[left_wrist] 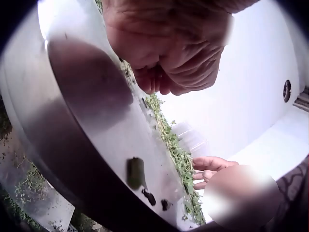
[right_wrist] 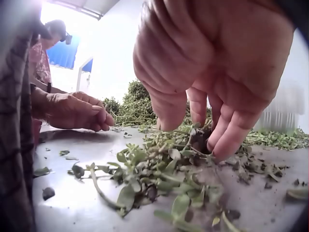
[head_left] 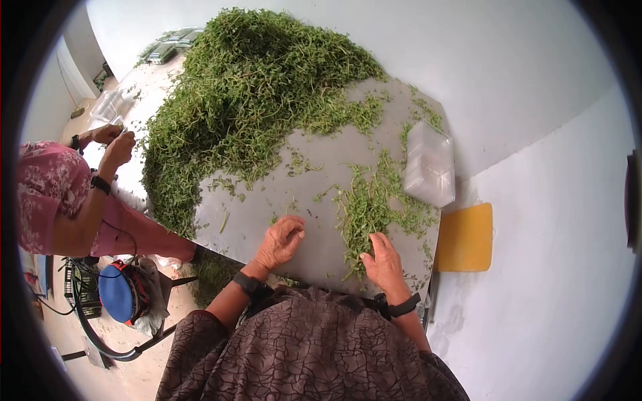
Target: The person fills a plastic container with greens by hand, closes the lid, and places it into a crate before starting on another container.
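Observation:
My left hand (head_left: 281,242) hovers low over the grey metal table (head_left: 307,194), its fingers loosely curled with nothing seen in them. The right hand (head_left: 384,260) reaches down into a thin spread of leafy green sprigs (head_left: 364,207) near the table's front right. In the right wrist view, its fingertips touch the stems and small fleshy leaves (right_wrist: 181,205), with thumb and fingers apart. Loose dark leaf bits (left_wrist: 148,197) lie below the left hand in the left wrist view.
A large heap of the same greens (head_left: 254,80) covers the table's back left. Clear plastic boxes (head_left: 429,167) stand at the right edge, beside a yellow panel (head_left: 465,237). Another person in pink (head_left: 57,187) works on the left, near a blue-topped stool (head_left: 117,294).

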